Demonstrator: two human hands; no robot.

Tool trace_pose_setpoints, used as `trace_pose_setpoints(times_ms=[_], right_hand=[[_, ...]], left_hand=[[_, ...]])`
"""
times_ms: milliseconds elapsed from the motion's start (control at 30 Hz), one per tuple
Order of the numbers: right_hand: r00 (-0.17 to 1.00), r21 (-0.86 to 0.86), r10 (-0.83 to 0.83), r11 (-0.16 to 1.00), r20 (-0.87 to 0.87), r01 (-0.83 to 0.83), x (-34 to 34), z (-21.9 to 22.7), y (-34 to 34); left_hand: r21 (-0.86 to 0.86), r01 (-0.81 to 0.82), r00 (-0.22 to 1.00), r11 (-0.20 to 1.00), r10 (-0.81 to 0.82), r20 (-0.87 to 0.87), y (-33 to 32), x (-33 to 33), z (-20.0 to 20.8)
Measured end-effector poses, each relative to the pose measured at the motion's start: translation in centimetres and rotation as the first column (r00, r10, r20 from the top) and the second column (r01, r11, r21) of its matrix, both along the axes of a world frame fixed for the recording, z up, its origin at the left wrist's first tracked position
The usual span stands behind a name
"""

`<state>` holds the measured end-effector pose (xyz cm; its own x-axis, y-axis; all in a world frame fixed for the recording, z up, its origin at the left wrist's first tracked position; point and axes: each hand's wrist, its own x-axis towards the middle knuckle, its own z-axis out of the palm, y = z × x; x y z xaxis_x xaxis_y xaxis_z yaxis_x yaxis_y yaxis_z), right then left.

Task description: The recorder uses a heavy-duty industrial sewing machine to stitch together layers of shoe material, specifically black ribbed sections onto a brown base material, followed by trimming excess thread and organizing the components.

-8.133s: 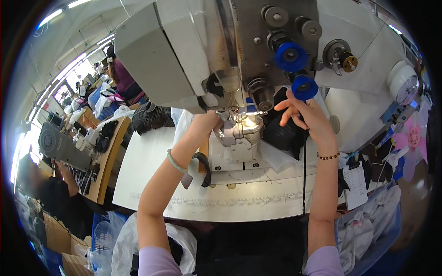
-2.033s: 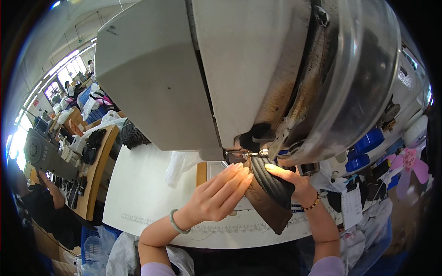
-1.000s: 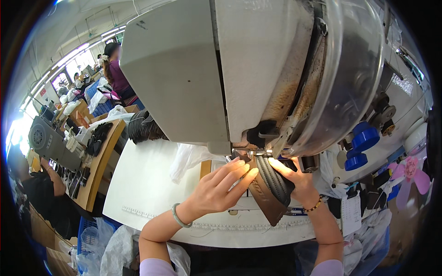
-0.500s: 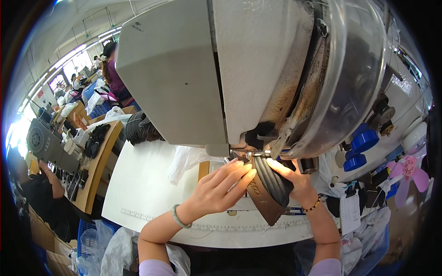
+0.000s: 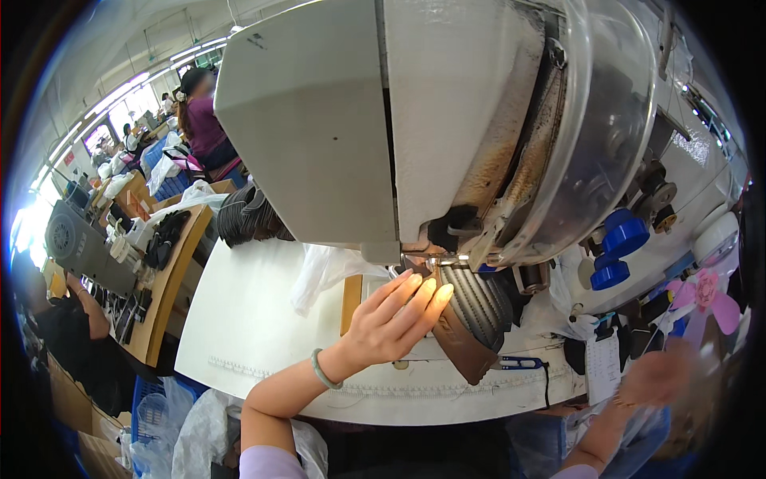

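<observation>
Under the head of a large pale sewing machine [image 5: 307, 136] lie a brown leather-like piece [image 5: 463, 351] and a dark, padded piece with ribbed rows [image 5: 481, 307], side by side. My left hand [image 5: 391, 319] rests on the brown piece's left edge, its fingers stretched out and lit by the machine's lamp, close to the needle area. The needle itself is hidden behind the machine head. Away to the right, past the table's edge, my right hand [image 5: 658, 375] is smeared by motion near the pink fan. Its fingers do not show clearly.
Blue-handled thread snips [image 5: 519, 363] lie right of the pieces. A pink fan [image 5: 702, 299], blue knobs [image 5: 622, 239] and a paper sheet [image 5: 604, 367] are at the right. Dark ribbed pieces [image 5: 247, 217] are stacked behind the white table [image 5: 239, 319]. Other people sit at the left.
My right hand has let go of the ribbed piece and swung out to the right. My left hand stays on the brown piece. The ribbed piece now lies more spread out.
</observation>
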<state>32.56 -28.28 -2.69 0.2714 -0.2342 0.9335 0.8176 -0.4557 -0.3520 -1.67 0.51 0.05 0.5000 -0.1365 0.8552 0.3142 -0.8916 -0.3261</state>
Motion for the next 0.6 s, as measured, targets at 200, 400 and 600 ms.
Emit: trace_pose_setpoints(times_ms=[200,400,600], right_hand=[[0.882,0.133,0.433,0.901,-0.188,-0.414,24.2,13.5,-3.7],[0.235,0.594,0.936,0.347,-0.261,-0.725,32.3,16.3,-1.2],[0.273,0.564,0.928,0.372,-0.255,-0.737,34.7,12.8,-2.3]], left_hand=[[-0.025,-0.001,1.0,1.0,0.001,-0.001,0.2,-0.1,-0.1],[-0.038,0.001,1.0,0.999,-0.001,-0.001,0.1,-0.3,0.0],[-0.054,0.009,1.0,0.998,-0.01,-0.01,0.0,-0.3,0.3]])
